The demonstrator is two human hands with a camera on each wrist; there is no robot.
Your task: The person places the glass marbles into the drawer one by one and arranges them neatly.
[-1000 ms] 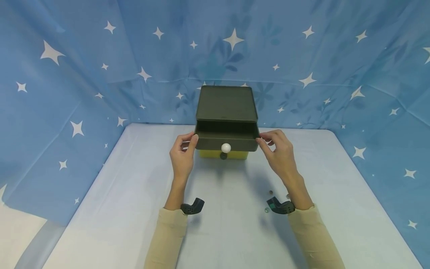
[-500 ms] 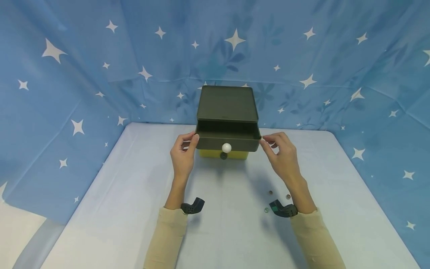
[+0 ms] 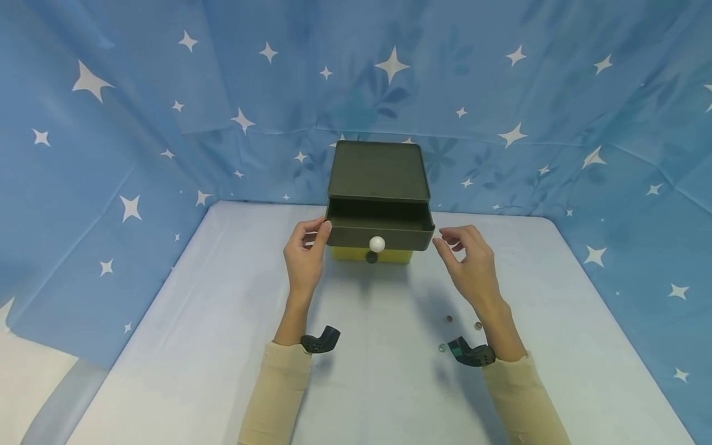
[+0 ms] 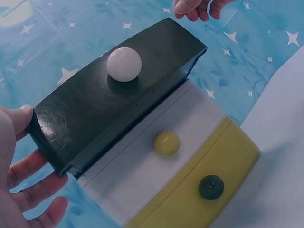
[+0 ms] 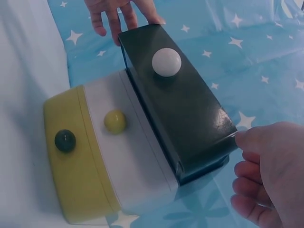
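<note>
Pinching the glossy drawer (image 3: 353,237) at 9 o'clock is the left hand (image 3: 305,254). Just beyond 3 hangs the right hand (image 3: 471,262), fingers free. A spherical white knob (image 3: 377,244) faces 6.

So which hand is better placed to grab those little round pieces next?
Probably the right hand: it looks free and lies nearer the little round pieces; the left hand grips the drawer.

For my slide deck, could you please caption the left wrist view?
The left hand grips one end of the open dark drawer, above a white drawer and yellow drawer.
</note>
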